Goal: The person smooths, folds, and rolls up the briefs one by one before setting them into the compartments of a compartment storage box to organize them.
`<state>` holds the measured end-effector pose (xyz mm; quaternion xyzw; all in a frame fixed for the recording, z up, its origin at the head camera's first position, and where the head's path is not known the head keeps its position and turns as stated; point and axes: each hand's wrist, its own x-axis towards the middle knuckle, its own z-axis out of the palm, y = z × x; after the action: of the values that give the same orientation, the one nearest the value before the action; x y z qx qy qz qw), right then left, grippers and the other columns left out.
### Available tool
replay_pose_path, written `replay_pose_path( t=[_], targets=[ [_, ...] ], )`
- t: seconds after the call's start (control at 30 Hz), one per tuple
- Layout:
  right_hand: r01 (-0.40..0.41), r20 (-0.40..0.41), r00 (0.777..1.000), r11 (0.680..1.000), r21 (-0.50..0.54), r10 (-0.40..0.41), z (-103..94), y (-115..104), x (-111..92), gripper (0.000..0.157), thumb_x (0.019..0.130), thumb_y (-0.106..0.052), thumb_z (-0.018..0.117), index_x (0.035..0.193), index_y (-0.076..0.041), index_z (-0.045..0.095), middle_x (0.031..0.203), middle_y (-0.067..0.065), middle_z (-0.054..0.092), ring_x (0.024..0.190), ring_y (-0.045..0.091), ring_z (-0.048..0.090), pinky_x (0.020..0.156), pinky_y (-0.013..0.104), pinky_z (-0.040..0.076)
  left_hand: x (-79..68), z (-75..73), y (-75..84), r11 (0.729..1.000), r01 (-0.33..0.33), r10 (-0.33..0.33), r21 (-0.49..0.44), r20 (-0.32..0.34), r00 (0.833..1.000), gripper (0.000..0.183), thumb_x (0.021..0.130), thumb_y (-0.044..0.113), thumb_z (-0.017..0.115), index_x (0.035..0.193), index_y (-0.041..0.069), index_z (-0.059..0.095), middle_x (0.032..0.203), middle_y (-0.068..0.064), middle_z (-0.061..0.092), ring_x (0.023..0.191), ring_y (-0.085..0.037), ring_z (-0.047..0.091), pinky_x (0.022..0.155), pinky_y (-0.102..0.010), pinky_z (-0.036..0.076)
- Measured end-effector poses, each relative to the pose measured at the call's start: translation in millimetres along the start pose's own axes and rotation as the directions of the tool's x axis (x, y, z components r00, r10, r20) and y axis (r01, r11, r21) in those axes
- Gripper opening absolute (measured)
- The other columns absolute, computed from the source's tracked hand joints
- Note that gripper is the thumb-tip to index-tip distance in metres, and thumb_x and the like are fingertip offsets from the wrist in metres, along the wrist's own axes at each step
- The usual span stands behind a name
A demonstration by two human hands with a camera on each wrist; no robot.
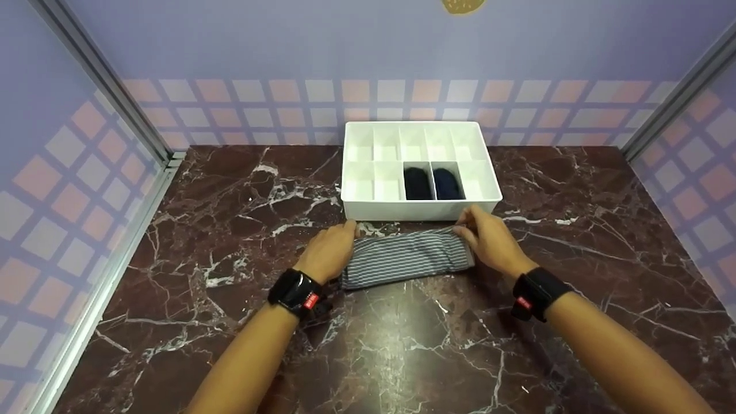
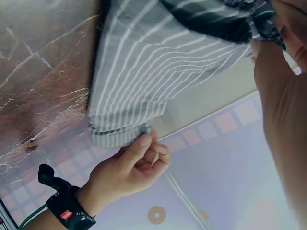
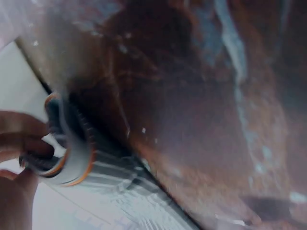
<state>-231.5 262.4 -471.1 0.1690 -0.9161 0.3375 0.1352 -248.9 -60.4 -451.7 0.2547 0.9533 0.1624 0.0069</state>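
Note:
A grey garment with white stripes [image 1: 408, 259] lies stretched sideways on the table in the head view, in front of the white box. My left hand [image 1: 329, 250] grips its left end; the left wrist view shows dark fabric bunched at those fingers. At the other end, my right hand [image 1: 489, 238] pinches the upper corner between thumb and fingers. Up close in the right wrist view, the garment's banded edge [image 3: 79, 163] has orange trim and stands partly folded open beside the fingers of my right hand [image 3: 21, 143]. Its exact kind is unclear.
The white divided box [image 1: 420, 210] stands against the back wall, just beyond the garment. Two of its front compartments hold a black rolled cloth [image 1: 417, 184] and a navy rolled cloth [image 1: 447, 184]. Walls enclose the dark marbled table [image 1: 230, 322] at the back and sides.

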Motion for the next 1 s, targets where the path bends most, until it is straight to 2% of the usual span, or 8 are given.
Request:
replay_pose_path(
  t=[0.23, 0.3, 0.4, 0.57, 0.67, 0.8, 0.9, 1.0],
  targets=[
    [0.074, -0.109, 0.991, 0.993, -0.095, -0.084, 8.5, 5, 0, 0.018, 0.08, -0.014, 0.071, 0.085, -0.008, 0.055, 0.082, 0.003, 0.061, 0.075, 0.019, 0.059, 0.066, 0.038, 0.048, 0.0, 4.3, 1.4, 0.999, 0.03, -0.032, -0.038, -0.059, 0.998, 0.02, 0.087, 0.001, 0.046, 0.103, 0.007, 0.057, 0.085, -0.01, 0.061, 0.072, -0.027, 0.06, 0.061, -0.039, 0.05],
    [0.113, -0.129, 0.982, 0.977, -0.182, -0.138, 11.2, 4, 3, 0.018, 0.079, -0.014, 0.073, 0.083, -0.008, 0.056, 0.081, 0.003, 0.06, 0.072, 0.021, 0.06, 0.062, 0.039, 0.049, -0.4, 6.0, 1.2, 0.999, 0.037, -0.039, -0.031, -0.081, 0.996, 0.018, 0.086, 0.0, 0.048, 0.098, 0.008, 0.059, 0.083, -0.009, 0.061, 0.069, -0.027, 0.059, 0.058, -0.039, 0.049],
    [0.148, -0.115, 0.973, 0.928, -0.342, -0.198, 15.0, 1, 8, 0.019, 0.078, -0.015, 0.074, 0.082, -0.009, 0.056, 0.081, 0.005, 0.059, 0.069, 0.027, 0.061, 0.055, 0.044, 0.048, -1.5, 10.1, 1.8, 0.999, 0.052, -0.051, 0.009, -0.074, 0.996, 0.013, 0.086, 0.003, 0.051, 0.088, 0.011, 0.061, 0.079, -0.006, 0.059, 0.065, -0.026, 0.057, 0.054, -0.037, 0.047],
    [0.168, -0.018, 0.98, 0.87, -0.464, -0.199, 14.7, -2, 13, 0.015, 0.078, -0.02, 0.073, 0.08, -0.009, 0.063, 0.081, 0.007, 0.059, 0.073, 0.03, 0.059, 0.052, 0.048, 0.046, -4.7, 15.5, 6.6, 0.988, 0.042, -0.038, 0.147, -0.029, 0.999, 0.01, 0.085, 0.011, 0.057, 0.083, 0.01, 0.066, 0.083, -0.007, 0.06, 0.063, -0.025, 0.058, 0.051, -0.037, 0.047],
    [0.226, 0.044, 0.972, 0.867, -0.444, -0.231, 11.0, -9, 13, 0.012, 0.079, -0.019, 0.073, 0.083, -0.009, 0.07, 0.087, 0.007, 0.06, 0.081, 0.028, 0.058, 0.058, 0.046, 0.049, -7.7, 14.2, 10.7, 0.977, 0.045, -0.039, 0.209, -0.036, 0.999, 0.012, 0.083, 0.013, 0.058, 0.084, 0.006, 0.068, 0.09, -0.011, 0.062, 0.067, -0.027, 0.059, 0.055, -0.04, 0.049],
    [0.344, 0.11, 0.939, 0.863, -0.371, -0.327, 8.5, -24, 10, 0.015, 0.077, -0.01, 0.073, 0.092, -0.006, 0.072, 0.094, 0.007, 0.061, 0.087, 0.025, 0.055, 0.068, 0.042, 0.05, -12.8, 11.4, 15.5, 0.955, 0.054, -0.036, 0.292, -0.067, 0.997, 0.021, 0.084, 0.023, 0.06, 0.084, 0.004, 0.069, 0.097, -0.013, 0.059, 0.084, -0.029, 0.057, 0.07, -0.041, 0.048],
    [0.431, 0.208, 0.901, 0.84, -0.329, -0.381, 12.1, -34, 6, 0.027, 0.077, -0.006, 0.072, 0.104, -0.004, 0.069, 0.101, 0.011, 0.062, 0.091, 0.027, 0.055, 0.078, 0.042, 0.048, -16.5, 11.7, 19.4, 0.933, -0.018, 0.048, 0.36, -0.073, 0.996, 0.018, 0.084, 0.016, 0.059, 0.09, 0.003, 0.069, 0.106, -0.014, 0.055, 0.097, -0.029, 0.051, 0.079, -0.041, 0.045],
    [0.474, 0.357, 0.862, 0.821, -0.319, -0.36, 18.4, -41, 1, 0.04, 0.081, -0.012, 0.068, 0.12, -0.004, 0.06, 0.113, 0.018, 0.059, 0.103, 0.033, 0.053, 0.091, 0.046, 0.043, -19.4, 15.3, 23.3, 0.907, -0.169, 0.192, 0.385, -0.022, 0.981, 0.023, 0.084, 0.004, 0.055, 0.104, 0.001, 0.065, 0.12, -0.015, 0.051, 0.108, -0.029, 0.048, 0.09, -0.041, 0.042]
  ],
)
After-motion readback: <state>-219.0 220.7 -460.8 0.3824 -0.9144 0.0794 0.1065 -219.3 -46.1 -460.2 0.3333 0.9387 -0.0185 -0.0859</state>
